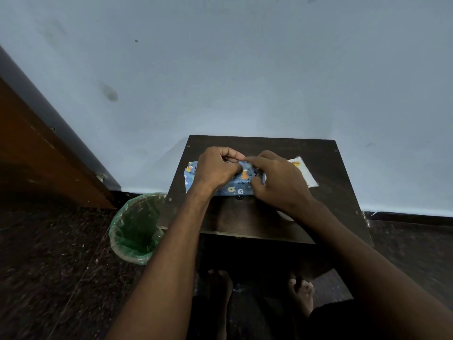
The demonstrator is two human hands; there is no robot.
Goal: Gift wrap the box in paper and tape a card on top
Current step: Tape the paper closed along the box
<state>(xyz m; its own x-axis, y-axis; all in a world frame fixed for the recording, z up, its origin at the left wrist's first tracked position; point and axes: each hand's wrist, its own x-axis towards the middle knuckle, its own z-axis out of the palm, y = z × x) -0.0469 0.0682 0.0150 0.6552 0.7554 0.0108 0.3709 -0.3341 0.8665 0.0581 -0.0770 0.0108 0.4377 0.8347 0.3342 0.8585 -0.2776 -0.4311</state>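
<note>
2 hands [215, 169] [277, 182] hiding wrapped box [235, 188], card [306, 173] half covered

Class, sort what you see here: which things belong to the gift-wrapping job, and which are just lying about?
Part of the job: wrapped box, card, left hand, right hand, table.
Just lying about: green bin, wooden door.

Under your two hands lies the box [236, 186], covered in blue paper [241, 190] printed with small orange and white animals — it sits flat, its long side running from your left hand [215, 168] to your right hand [277, 180]. Just beyond your right hand lies the card [306, 173] — pale, flat, partly hidden by your knuckles.
</note>
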